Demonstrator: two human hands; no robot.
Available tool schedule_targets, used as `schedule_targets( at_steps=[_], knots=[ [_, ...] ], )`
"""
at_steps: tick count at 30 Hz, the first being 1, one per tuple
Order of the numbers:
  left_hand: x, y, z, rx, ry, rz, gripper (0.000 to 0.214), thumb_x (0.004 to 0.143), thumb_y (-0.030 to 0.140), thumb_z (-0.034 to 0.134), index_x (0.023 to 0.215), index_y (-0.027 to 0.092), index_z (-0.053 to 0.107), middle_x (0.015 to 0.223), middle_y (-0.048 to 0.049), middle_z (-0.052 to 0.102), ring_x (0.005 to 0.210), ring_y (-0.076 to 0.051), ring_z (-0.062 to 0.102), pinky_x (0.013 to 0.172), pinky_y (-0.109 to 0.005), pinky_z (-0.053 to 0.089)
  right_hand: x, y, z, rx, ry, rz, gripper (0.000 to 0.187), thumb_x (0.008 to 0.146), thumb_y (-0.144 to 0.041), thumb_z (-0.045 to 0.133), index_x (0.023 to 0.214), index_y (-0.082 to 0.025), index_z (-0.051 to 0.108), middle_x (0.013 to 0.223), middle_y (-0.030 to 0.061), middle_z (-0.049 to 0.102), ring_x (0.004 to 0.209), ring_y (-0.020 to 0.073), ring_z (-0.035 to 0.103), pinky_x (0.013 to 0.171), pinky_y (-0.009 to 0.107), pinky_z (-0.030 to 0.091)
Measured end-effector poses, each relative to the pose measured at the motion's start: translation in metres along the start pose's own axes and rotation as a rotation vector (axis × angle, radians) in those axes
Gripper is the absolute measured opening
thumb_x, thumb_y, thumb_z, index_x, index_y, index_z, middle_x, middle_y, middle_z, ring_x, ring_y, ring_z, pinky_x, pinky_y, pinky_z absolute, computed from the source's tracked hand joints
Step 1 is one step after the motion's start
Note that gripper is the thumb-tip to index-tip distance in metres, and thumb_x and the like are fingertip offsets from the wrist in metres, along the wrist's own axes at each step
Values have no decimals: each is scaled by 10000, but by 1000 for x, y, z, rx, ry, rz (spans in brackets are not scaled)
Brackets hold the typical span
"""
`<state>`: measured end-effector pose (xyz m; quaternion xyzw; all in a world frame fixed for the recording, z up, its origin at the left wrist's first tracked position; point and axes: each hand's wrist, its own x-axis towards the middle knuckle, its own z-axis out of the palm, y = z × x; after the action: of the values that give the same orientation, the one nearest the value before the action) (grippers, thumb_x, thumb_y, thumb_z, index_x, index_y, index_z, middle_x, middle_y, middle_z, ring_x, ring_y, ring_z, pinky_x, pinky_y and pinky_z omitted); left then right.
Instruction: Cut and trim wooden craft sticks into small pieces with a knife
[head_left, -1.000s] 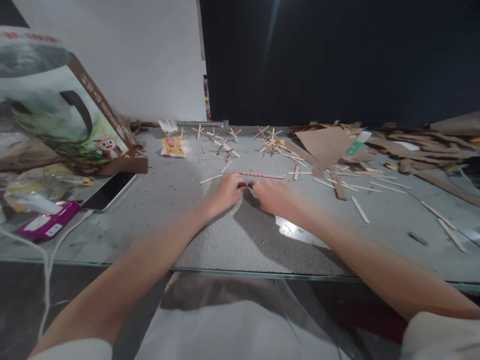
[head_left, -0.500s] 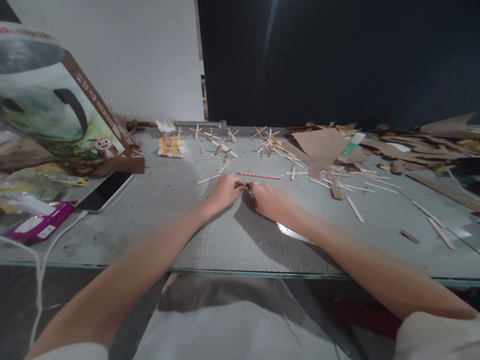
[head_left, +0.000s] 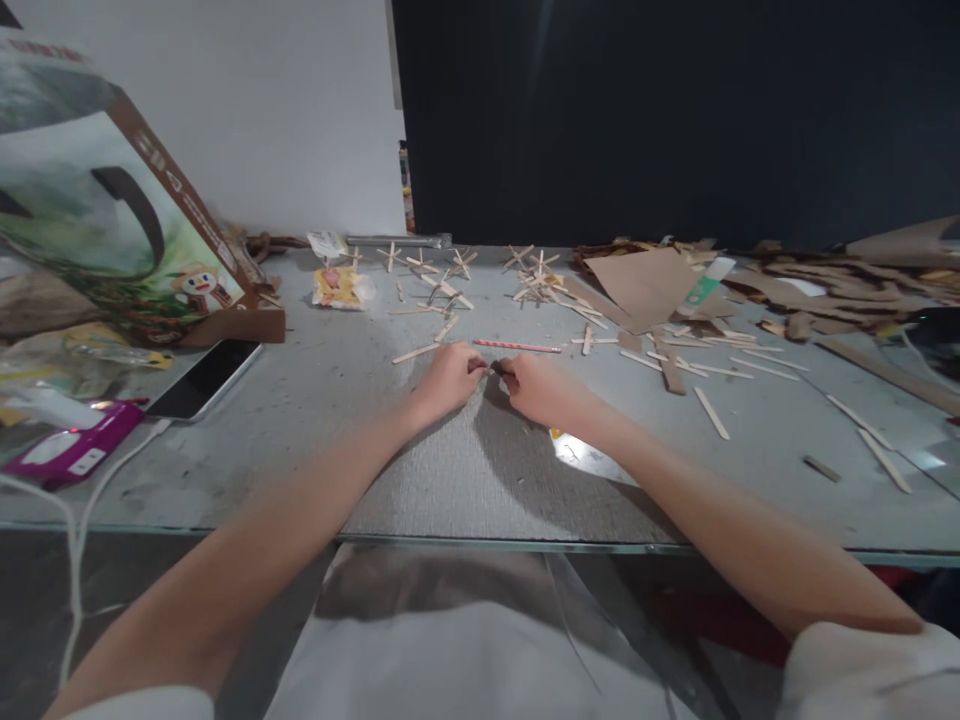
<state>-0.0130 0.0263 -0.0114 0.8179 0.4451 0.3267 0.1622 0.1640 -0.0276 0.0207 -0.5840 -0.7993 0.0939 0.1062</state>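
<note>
My left hand [head_left: 453, 376] rests at the middle of the grey table [head_left: 420, 490], its fingers pinched together; what they hold, if anything, is too small to make out. Just right of it, my right hand [head_left: 538, 386] is closed on a small dark piece [head_left: 496, 368] whose kind I cannot tell. The fingertips of both hands nearly meet. Beyond them lies a red-and-white patterned pencil [head_left: 517, 346]. A thin wooden stick [head_left: 416, 354] lies to the left of it, close to my left hand.
Crossed wooden sticks [head_left: 536, 280] stand along the back. Loose sticks, cardboard [head_left: 637, 285] and a green-white tube [head_left: 707, 285] lie right. At left are a phone [head_left: 206, 380], a purple packet [head_left: 75, 440], a white cable [head_left: 112, 465] and a large printed box [head_left: 172, 220].
Both hands stay close together at the same spot, with my right hand's fingers slightly shifted. A yellow bit beside the shiny patch now shows under my right wrist. The view has tilted slightly.
</note>
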Motion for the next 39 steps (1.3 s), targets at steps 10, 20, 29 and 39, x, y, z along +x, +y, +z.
schedule_targets(
  at_steps=[10, 20, 29, 39],
  knots=[
    [-1, 6, -3, 73, -40, -14, 183, 872, 73, 698, 846, 181, 844, 872, -93, 795, 846, -234, 734, 817, -347, 528, -2, -4, -16, 281, -85, 83, 227, 914, -63, 530, 753, -172, 649, 558, 22, 578, 489, 139, 527, 495, 265, 274],
    [-1, 5, -3, 69, -16, -18, 154, 875, 143, 710, 800, 208, 828, 794, -58, 779, 779, -215, 706, 778, -331, 527, -7, -4, -20, 734, -165, 290, 200, 957, -145, 561, 766, -203, 572, 536, -30, 533, 403, 111, 506, 388, 217, 387],
    [-3, 0, -4, -48, 37, 4, 139, 837, 164, 749, 723, 222, 803, 748, -57, 766, 723, -224, 686, 732, -346, 531, -5, 9, -19, 842, -52, 252, 109, 980, -257, 610, 1005, -189, 691, 524, -40, 543, 365, 118, 482, 353, 230, 362],
    [1, 3, -20, -429, -85, -65, 141, 904, 304, 733, 866, 173, 765, 795, -45, 746, 721, -178, 681, 723, -303, 528, 3, 26, -32, 443, 220, 100, 278, 893, -377, 734, 726, -191, 613, 527, -65, 436, 522, 118, 430, 512, 276, 257]
  ],
)
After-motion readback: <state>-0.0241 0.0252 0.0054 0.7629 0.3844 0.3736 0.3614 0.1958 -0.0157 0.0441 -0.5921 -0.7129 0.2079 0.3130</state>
